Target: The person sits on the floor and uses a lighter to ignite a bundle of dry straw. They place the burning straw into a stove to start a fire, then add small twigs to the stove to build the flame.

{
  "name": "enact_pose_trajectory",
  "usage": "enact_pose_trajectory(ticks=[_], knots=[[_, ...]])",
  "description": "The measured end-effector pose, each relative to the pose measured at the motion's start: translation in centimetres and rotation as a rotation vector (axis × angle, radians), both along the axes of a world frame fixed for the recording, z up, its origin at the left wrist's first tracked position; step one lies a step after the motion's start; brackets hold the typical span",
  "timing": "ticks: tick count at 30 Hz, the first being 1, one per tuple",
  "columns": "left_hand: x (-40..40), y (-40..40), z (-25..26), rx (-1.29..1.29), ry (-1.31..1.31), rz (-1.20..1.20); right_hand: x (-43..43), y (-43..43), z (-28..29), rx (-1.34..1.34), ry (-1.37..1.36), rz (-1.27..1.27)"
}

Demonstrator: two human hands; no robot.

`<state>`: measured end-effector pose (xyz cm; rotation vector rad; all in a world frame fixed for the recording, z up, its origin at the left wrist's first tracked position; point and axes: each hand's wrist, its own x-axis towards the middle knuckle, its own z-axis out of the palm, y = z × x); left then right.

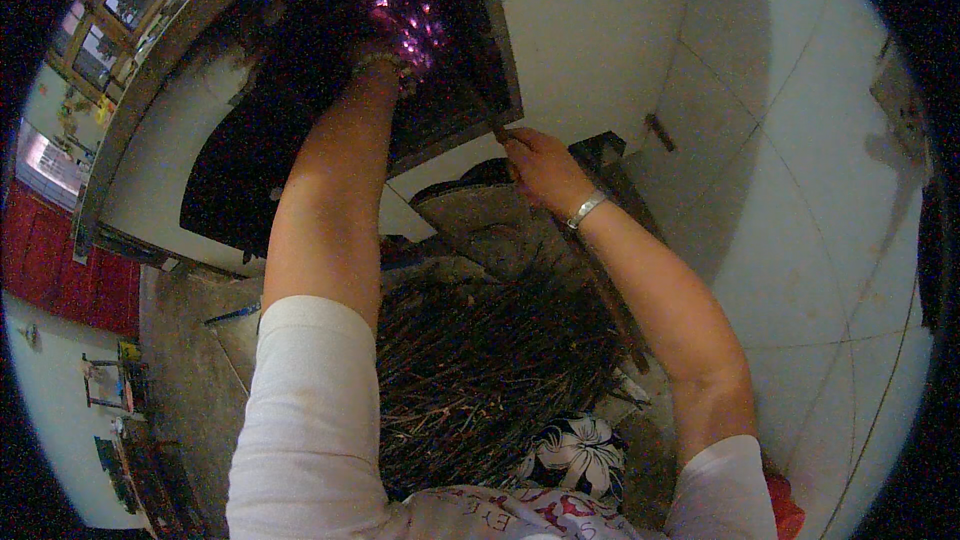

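Observation:
My left hand reaches into the dark opening of a stove or firebox, beside glowing embers that look purple-pink. Its fingers are lost in the dark, so what it touches is hidden. At the right of the opening, my right hand, with a silvery bracelet on the wrist, grips a thin dark stick that points into the opening. A metal-looking frame edges the opening. Below the hands lies a large heap of thin twigs.
A pale wall stands right of the opening. A curved counter edge runs along the upper left. Near my right forearm a long wooden piece leans by the twigs. Red cabinet doors and a small stand are farther left.

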<state>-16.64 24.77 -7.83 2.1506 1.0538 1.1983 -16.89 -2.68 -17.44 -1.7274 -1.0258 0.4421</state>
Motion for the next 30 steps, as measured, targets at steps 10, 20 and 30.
enact_pose_trajectory(ticks=[10, 20, 30], knots=[[-0.3, 0.0, 0.0, -0.016, -0.004, 0.0, -0.5, -0.3, 1.0, 0.022, 0.032, 0.008], [0.5, 0.1, 0.5, -0.017, 0.006, -0.002, -0.4, -0.2, 0.6, 0.001, -0.025, 0.0], [0.0, -0.5, -0.1, -0.041, -0.02, -0.013, -0.2, -0.2, -0.2, 0.016, -0.062, -0.018]])
